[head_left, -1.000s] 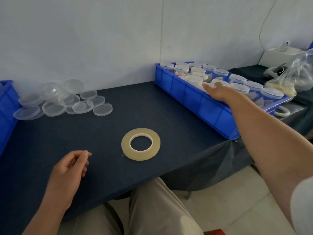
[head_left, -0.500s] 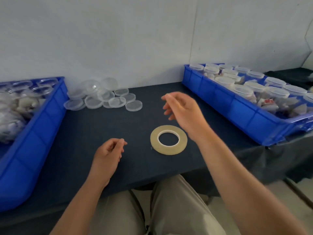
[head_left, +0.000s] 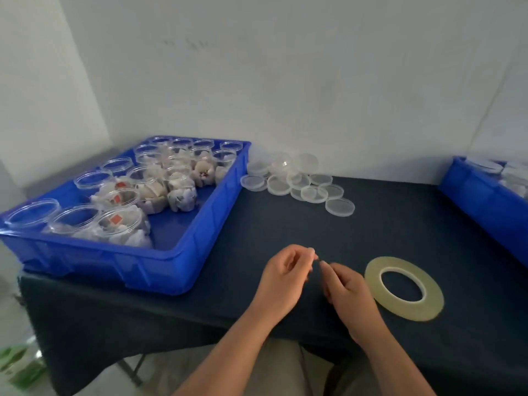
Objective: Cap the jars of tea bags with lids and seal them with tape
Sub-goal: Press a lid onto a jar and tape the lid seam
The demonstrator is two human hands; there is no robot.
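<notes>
Tape (head_left: pixel 405 310) lies flat as a roll on the counter (head_left: pixel 285 230), just right of the right hand (head_left: pixel 348 292) and apart from it. Both hands hover close together over the near edge. The left hand (head_left: pixel 281 281) has its fingers (head_left: pixel 310 252) curled, thumb and forefinger tips together, and the right hand's curled fingers nearly meet them. Whether anything is pinched cannot be told. Farther back, loose clear lids (head_left: pixel 303 181) are heaped by the wall. To the left, a blue bin (head_left: pixel 177 252) holds open jars (head_left: pixel 137 190) of tea bags. A second bin (head_left: pixel 485 201) shows at the right edge.
</notes>
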